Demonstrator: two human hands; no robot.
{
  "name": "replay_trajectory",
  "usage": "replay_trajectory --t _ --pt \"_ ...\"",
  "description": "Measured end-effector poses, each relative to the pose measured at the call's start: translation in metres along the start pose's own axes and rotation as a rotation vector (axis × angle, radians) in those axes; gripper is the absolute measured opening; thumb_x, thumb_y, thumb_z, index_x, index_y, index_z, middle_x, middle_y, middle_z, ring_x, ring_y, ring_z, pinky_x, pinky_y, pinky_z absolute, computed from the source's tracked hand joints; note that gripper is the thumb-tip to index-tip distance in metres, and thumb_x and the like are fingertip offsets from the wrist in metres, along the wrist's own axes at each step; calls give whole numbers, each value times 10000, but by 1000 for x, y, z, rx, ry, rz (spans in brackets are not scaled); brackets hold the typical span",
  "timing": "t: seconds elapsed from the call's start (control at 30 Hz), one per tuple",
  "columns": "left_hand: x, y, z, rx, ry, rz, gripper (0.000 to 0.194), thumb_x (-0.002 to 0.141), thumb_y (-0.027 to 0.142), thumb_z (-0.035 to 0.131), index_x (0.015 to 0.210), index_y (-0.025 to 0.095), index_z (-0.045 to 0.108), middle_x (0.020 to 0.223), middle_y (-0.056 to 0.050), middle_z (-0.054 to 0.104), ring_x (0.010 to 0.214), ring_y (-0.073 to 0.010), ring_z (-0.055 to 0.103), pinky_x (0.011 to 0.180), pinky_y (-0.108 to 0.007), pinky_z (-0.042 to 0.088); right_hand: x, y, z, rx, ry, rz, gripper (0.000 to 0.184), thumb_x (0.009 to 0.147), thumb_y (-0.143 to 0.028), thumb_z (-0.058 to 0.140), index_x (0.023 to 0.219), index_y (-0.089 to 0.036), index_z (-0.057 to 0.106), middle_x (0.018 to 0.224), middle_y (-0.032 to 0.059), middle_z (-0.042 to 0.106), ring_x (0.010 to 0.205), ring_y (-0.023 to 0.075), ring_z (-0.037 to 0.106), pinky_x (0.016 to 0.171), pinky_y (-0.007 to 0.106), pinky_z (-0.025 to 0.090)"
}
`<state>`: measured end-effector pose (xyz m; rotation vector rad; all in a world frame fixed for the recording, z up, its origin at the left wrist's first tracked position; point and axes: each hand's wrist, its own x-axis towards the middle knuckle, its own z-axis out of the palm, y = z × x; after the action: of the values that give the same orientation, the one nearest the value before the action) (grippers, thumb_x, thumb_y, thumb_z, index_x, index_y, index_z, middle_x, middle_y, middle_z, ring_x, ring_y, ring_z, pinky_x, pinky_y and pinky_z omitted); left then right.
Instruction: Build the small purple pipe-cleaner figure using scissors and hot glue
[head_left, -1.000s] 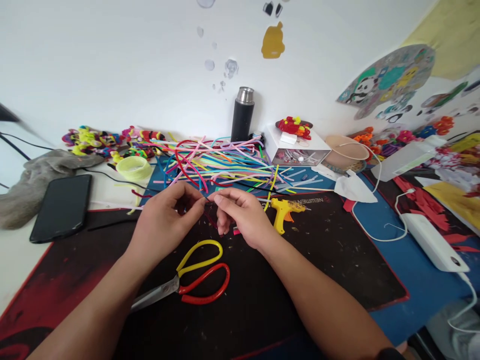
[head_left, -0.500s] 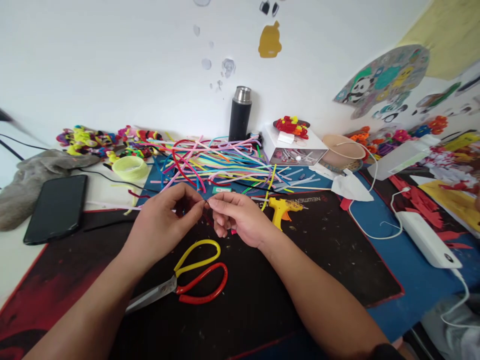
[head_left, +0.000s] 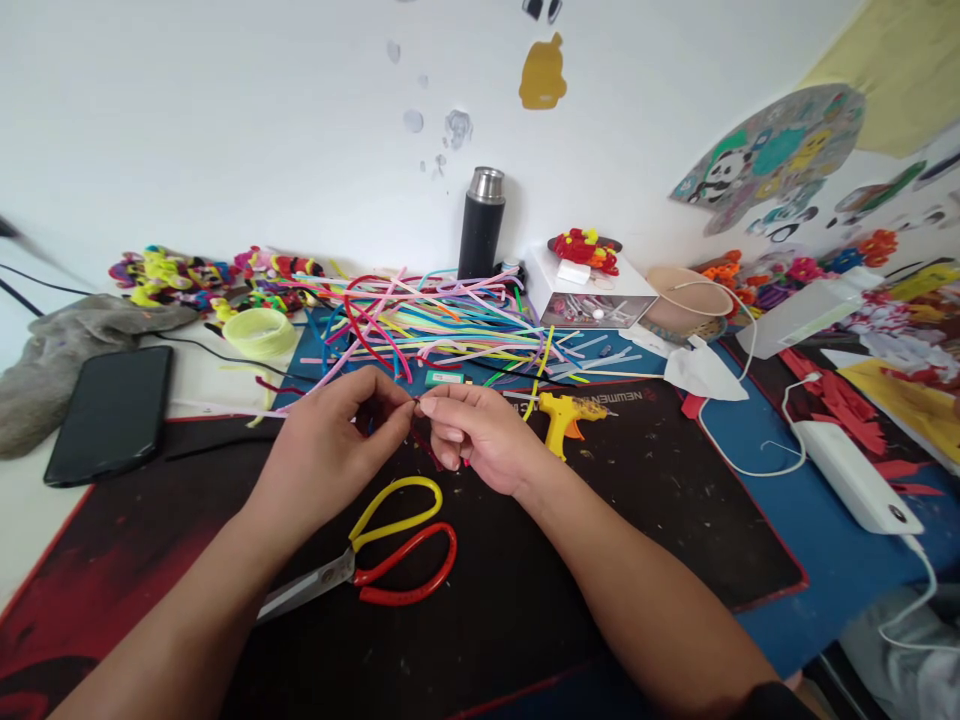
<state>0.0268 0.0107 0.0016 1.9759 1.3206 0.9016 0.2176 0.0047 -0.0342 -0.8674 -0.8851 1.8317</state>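
Note:
My left hand (head_left: 337,430) and my right hand (head_left: 480,430) meet above the dark mat, thumb and forefinger of each pinched together and fingertips almost touching. Between them is a dark red pipe cleaner (head_left: 426,447), mostly covered by my fingers; its full shape is hidden. Below the hands lie scissors (head_left: 405,592) with one yellow and one red handle, blades partly behind my left forearm. To the right of my right hand rests a yellow glue gun (head_left: 562,425). Just behind the hands spreads a heap of colourful pipe cleaners (head_left: 450,325).
A black phone (head_left: 112,415) and a roll of pale yellow tape (head_left: 259,333) are at the left. At the back stand a black thermos (head_left: 481,230) and a white drawer box (head_left: 581,310). A white power bank (head_left: 855,480) with cables lies right, near red scraps.
The view has shifted very slightly. My hands stay in nearly the same place, fingers still pinched, and a bit more of the dark red pipe cleaner shows below them.

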Motion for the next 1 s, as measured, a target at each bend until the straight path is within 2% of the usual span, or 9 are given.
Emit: replay_trajectory --t 0.2,0.33,0.43,0.57,0.7,0.9,1.0 --pt "0 -6 -2 -68 -33 -37 193 970 420 711 899 242 742 839 1 782 762 -199 666 711 -306 485 -1 -3 -1 10 -28 38 438 734 -497 992 819 -198 683 541 -127 448 441 89 497 456 243 346" --pt "3 -12 -13 -307 -172 -129 335 984 557 764 919 228 776 853 -2 755 751 -179 638 663 -282 476 -2 -5 -1 0 -64 47 376 793 -475 940 824 -200 686 544 -122 446 443 88 501 467 247 348" --pt "7 -16 -17 -511 -243 -216 452 932 663 810 874 215 796 798 -7 726 686 -161 602 603 -271 461 -2 -5 -2 -7 -80 42 349 818 -461 915 820 -194 692 542 -119 451 434 82 497 467 244 344" --pt "10 -21 -15 -658 -258 -334 616 783 815 887 823 204 827 786 -39 746 668 -159 600 583 -265 466 -2 -3 -4 -11 -88 37 369 815 -483 934 859 -189 715 535 -123 461 428 83 495 464 241 359" --pt "12 -23 -14 -717 -274 -406 612 670 775 991 769 199 811 781 -40 741 672 -151 600 574 -251 467 -2 -1 -4 -28 -95 39 413 806 -520 959 869 -186 723 532 -120 475 436 88 513 465 238 366" --pt "10 -21 -18 -722 -330 -418 522 748 677 984 766 195 786 748 -26 700 645 -140 550 572 -259 444 -2 1 -4 -47 -112 39 423 814 -542 953 886 -182 743 543 -122 468 438 74 431 466 241 375" --pt "9 -18 -20 -717 -355 -452 524 721 668 1001 770 193 784 738 -26 691 639 -137 535 572 -262 421 -2 0 -4 -56 -114 37 434 810 -557 957 881 -186 744 546 -120 467 445 76 425 470 243 381"
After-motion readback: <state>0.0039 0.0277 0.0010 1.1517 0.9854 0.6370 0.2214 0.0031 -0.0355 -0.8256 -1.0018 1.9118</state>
